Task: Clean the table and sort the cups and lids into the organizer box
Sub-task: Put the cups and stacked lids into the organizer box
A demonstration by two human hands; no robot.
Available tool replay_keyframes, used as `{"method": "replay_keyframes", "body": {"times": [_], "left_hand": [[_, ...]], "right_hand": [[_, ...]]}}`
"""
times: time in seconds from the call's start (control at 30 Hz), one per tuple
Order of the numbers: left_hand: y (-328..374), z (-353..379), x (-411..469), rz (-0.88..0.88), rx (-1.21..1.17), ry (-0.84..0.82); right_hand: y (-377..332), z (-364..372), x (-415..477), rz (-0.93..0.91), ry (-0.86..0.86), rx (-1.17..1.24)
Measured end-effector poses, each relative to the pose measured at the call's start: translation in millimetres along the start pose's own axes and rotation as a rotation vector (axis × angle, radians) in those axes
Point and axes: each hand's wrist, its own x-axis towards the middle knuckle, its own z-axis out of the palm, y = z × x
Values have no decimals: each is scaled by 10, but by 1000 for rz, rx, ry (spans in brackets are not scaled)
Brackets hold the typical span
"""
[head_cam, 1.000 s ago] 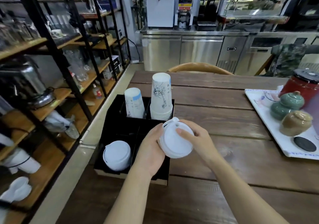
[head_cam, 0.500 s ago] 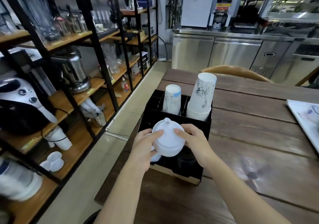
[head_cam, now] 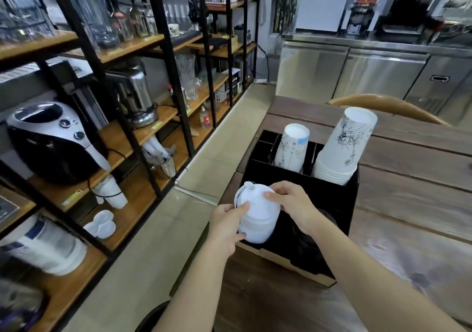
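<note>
Both hands hold a stack of white plastic lids [head_cam: 258, 216] over the front left compartment of the black organizer box [head_cam: 329, 198]. My left hand [head_cam: 226, 225] grips the stack's left side, and my right hand [head_cam: 293, 205] presses on its top right. The stack's bottom sits at the compartment's opening. In the back compartments stand an upside-down stack of small printed paper cups [head_cam: 291, 147] and a taller upside-down stack of large printed cups [head_cam: 342, 147]. The front right compartment looks dark behind my right wrist.
The box sits at the left edge of the wooden table [head_cam: 408, 198]. Black-framed wooden shelves [head_cam: 143, 127] with appliances and glassware line the left side across a tiled aisle. A wooden chair back [head_cam: 383, 104] and steel counters [head_cam: 370, 73] lie beyond the table.
The lid stack has dropped lower, down to the front left compartment, with both hands following. The camera has turned left, so the tray on the right is out of view.
</note>
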Motion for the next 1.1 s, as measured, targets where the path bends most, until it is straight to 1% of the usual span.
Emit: {"method": "replay_keyframes", "body": {"times": [0.1, 0.2, 0.27, 0.37, 0.5, 0.57, 0.67, 0.8, 1.1], "left_hand": [[-44, 24, 113, -7, -12, 46], [-99, 48, 211, -1, -19, 66], [-142, 60, 260, 31, 22, 72], [-202, 69, 315, 60, 80, 128], [-194, 94, 321, 100, 156, 165], [-184, 97, 340, 140, 201, 177], [-188, 86, 357, 150, 259, 184], [-190, 79, 342, 142, 294, 183], [-185, 80, 319, 177, 354, 160]], "right_hand": [[31, 2, 118, 17, -12, -88], [20, 3, 227, 36, -62, -196], [19, 18, 287, 58, -102, -287], [33, 64, 349, 73, -141, -433], [46, 68, 421, 62, -149, -512], [54, 52, 451, 40, -174, -592], [67, 59, 451, 28, -181, -680], [78, 73, 436, -60, -157, -744], [13, 14, 386, -34, -164, -914]]}}
